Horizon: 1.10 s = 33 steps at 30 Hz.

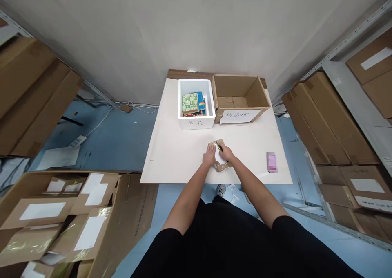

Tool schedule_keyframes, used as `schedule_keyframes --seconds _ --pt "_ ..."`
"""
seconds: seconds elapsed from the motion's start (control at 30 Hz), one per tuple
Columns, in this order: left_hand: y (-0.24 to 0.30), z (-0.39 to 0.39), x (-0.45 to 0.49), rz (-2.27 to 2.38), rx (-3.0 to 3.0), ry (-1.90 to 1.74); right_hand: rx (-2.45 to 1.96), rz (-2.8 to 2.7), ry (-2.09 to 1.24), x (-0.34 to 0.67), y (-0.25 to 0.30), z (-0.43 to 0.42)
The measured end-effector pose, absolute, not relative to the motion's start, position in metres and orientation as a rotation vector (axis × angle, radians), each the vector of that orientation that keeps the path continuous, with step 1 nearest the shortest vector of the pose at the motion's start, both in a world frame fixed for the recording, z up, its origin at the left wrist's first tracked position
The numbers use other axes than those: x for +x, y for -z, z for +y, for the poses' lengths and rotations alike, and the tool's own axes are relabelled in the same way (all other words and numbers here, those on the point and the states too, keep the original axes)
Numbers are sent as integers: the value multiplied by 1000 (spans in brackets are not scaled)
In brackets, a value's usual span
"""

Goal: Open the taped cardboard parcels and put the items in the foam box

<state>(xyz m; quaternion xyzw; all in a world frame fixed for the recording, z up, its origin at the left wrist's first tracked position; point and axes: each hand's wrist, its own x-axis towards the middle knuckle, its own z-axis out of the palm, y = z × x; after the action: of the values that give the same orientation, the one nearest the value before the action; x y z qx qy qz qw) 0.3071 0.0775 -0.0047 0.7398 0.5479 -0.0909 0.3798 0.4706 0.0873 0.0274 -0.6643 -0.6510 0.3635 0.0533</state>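
Note:
A small cardboard box (223, 167) with a white label and shiny tape lies near the front middle of the white table (177, 155). My left hand (210, 154) grips its left side, fingers toward the far end. My right hand (226, 153) is closed round what looks like a yellow-and-black utility knife (219, 147), held over the label side of the box. The blade cannot be made out. Beyond my hands is a white foam box (196, 124) with several booklets and small packs (190, 103) in it. Right of it stands an open cardboard carton (260, 113) with a handwritten sign.
A pink, blurred rectangular item (271, 162) lies at the table's right. On the floor to my left, a large carton (122, 204) holds several labelled parcels (43, 211). Shelves with cardboard boxes (337, 118) flank the right side; more cartons (36, 94) stand left.

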Motion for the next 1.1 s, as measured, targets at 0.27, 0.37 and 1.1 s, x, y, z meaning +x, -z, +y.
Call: schedule_keyframes --seconds 0.27,0.37,1.1 --pt "-1 76 307 1380 1902 246 -2146 -2053 -1029 463 -44 84" --pt "-2 76 306 1375 1923 254 -2195 -2053 -1071 461 -50 81" --pt "-2 80 315 1458 2002 413 -2395 -1949 -1637 518 -95 -32"
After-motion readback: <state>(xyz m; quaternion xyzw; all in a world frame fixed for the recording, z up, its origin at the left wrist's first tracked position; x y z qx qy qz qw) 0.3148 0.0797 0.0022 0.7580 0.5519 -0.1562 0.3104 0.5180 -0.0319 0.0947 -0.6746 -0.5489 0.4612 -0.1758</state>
